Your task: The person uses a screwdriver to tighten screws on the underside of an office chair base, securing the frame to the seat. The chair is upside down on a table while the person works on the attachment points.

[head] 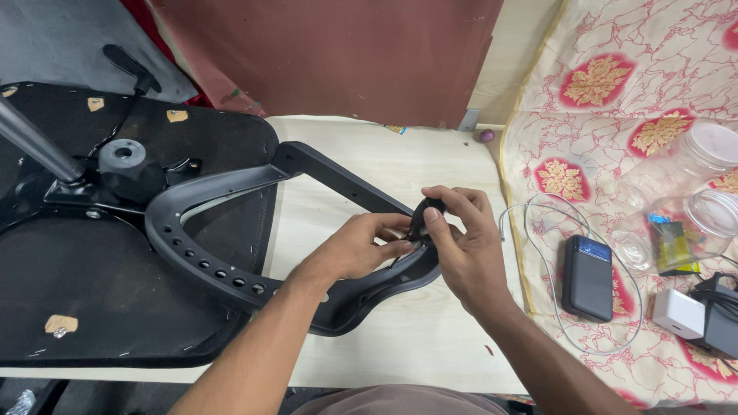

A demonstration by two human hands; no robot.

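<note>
Both hands meet over the right end of a black plastic armrest frame [231,273], which lies on a pale wood-grain tabletop [430,338]. The frame is a curved loop with a row of holes along its left bar; its left part rests on the upturned underside of a black chair seat [92,292], and its right end lies on the bare tabletop.

The left hand [357,247] has its grip closed, fingers curled against the frame's right end; what lies under the fingertips is hidden. The right hand [465,250] has its grip closed on a small black knob [427,209], pinched between thumb and fingers just above the frame. The two hands touch at the fingertips.

The seat underside carries a metal mechanism plate with a round black knob [121,154] and a grey metal column [34,142] angled toward the upper left.

To the right lies a floral cloth [615,100]. On it rest a black power bank [588,277] with a white cable [538,223] looped around it, a white charger [679,313], and clear plastic jars [711,219].
</note>
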